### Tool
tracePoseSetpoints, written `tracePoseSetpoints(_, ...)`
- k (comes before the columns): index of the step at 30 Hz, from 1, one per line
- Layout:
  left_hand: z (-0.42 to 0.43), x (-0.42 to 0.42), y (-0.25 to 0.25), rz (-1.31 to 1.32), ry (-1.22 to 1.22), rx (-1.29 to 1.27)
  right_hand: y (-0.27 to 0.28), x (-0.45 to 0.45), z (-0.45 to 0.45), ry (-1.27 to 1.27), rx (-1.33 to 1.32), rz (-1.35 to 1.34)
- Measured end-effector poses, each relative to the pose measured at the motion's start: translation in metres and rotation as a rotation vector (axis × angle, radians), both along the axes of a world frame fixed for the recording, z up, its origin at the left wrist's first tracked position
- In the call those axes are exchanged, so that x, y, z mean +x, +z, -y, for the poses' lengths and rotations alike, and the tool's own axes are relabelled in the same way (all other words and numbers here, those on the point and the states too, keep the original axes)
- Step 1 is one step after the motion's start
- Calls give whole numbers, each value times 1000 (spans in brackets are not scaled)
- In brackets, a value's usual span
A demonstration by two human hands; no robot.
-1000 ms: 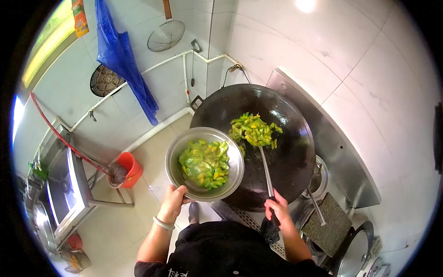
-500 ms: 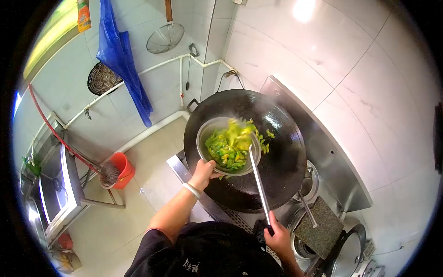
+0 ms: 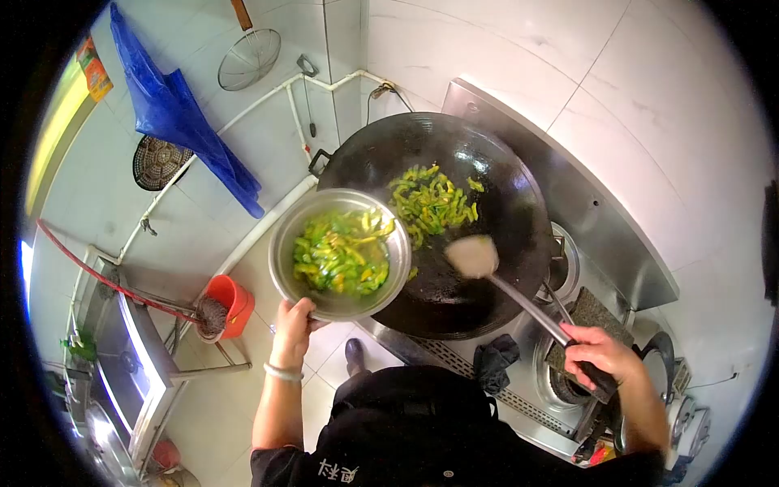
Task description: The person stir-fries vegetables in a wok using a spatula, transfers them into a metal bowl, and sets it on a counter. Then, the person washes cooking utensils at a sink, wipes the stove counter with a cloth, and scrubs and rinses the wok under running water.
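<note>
My left hand (image 3: 294, 321) grips the near rim of a round metal bowl (image 3: 280, 268), which overlaps the left side of a large black wok (image 3: 495, 312). Cut green peppers (image 3: 341, 252) lie in the bowl. More green pepper pieces (image 3: 434, 203) rest in the middle of the wok. In my right hand (image 3: 596, 353) is the dark handle of a long wok spatula (image 3: 472, 256). Its wide blade is over the wok, to the right of the bowl and just nearer than the peppers there.
A dark cloth (image 3: 495, 361) lies on the stove's front edge. To the right are a stone-like slab (image 3: 600, 316) and burner parts. At left stand a red bucket (image 3: 235, 304) and a metal sink unit (image 3: 138, 357). A wire strainer (image 3: 249, 59) and blue apron-like sheet (image 3: 191, 114) hang on the wall.
The bowl has moved left and nearer me, showing more peppers in the wok. The spatula has left the bowl and swung right, its blade now over the wok.
</note>
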State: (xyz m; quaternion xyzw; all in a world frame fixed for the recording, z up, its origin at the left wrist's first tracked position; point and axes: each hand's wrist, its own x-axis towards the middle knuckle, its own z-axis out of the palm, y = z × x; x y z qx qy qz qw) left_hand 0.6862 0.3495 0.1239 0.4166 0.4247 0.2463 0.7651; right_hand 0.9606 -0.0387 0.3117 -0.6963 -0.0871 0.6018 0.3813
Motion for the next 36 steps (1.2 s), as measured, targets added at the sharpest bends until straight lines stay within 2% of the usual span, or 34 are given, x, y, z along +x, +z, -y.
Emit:
tracePoseSetpoints(2,7,-17,-2,-14,52,-9,1,12,1,91,-107,-136)
tracePoseSetpoints(3,5,-31,-17,-44,24,40,0,17,-7,95,-107,-137)
tracePoseSetpoints(5,5,-41,-23,-80,-2,93,-8,28,-27,258,-102,-301)
tracePoseSetpoints(6,10,-42,-20,-74,21,74,-29,34,-38,275,-14,-403)
tracePoseSetpoints(7,14,-42,-18,-65,43,54,-49,30,-54,265,75,-390)
tracePoseSetpoints(9,19,-41,-22,-50,82,33,-95,16,-91,137,79,-249)
tracePoseSetpoints(10,21,-39,-22,-43,92,12,-128,16,-105,130,176,-226)
tracePoseSetpoints(13,25,-34,-21,-20,103,-29,-173,-1,-150,-232,259,-178)
tracePoseSetpoints(16,22,-35,-16,-17,115,-37,-161,1,-137,-68,291,-115)
tracePoseSetpoints(19,20,-38,-20,25,102,-93,-112,9,-81,112,145,-147)
tracePoseSetpoints(21,16,-42,-27,16,72,-142,-91,-2,-53,131,27,-200)
tracePoseSetpoints(23,18,-37,-16,24,101,-176,-84,-22,-44,-37,-46,-220)
tracePoseSetpoints(27,17,-36,-25,15,64,-182,-180,-16,-81,-4,191,-60)
tracePoseSetpoints(30,11,-42,-37,-14,-20,-238,-253,-7,-144,-198,306,35)
tracePoseSetpoints(31,11,-42,-37,-2,-18,-233,-269,-7,-162,-219,305,150)
tracePoseSetpoints(36,17,-36,-18,38,2,-246,-280,-3,-175,-232,385,312)
